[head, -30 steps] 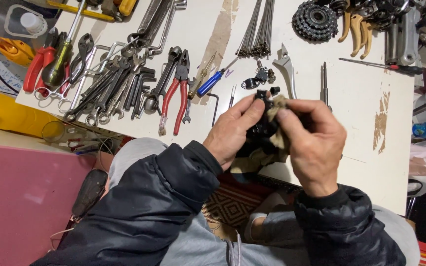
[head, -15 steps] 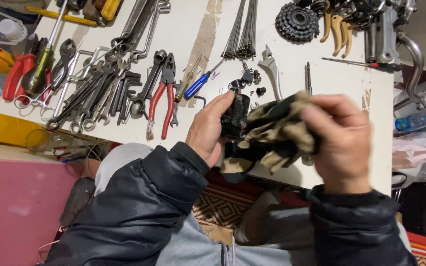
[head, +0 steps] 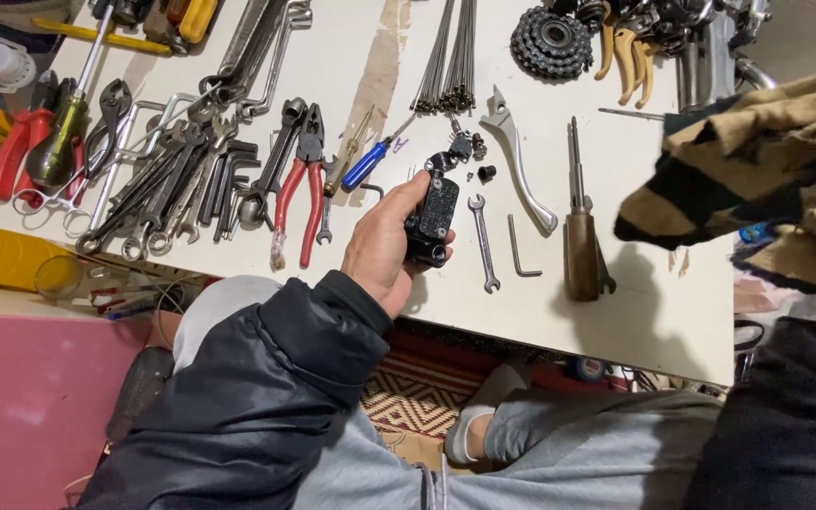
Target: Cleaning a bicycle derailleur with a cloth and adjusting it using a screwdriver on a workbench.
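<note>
A black metal part (head: pixel 432 219), blocky and upright, sits clasped in the left hand (head: pixel 384 250); a tan-and-black striped cloth (head: pixel 757 179) hangs far right.

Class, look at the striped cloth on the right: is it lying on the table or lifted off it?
Lifted: the striped cloth hangs bunched above the white table, casting a shadow.

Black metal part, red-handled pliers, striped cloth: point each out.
Black metal part (head: pixel 432 219), head view, its flat body.
Red-handled pliers (head: pixel 299 184), head view, upper handles.
Striped cloth (head: pixel 757 161), head view, middle fold.

Right hand hidden behind striped cloth (head: pixel 767 170) (cut off at right edge).
</note>
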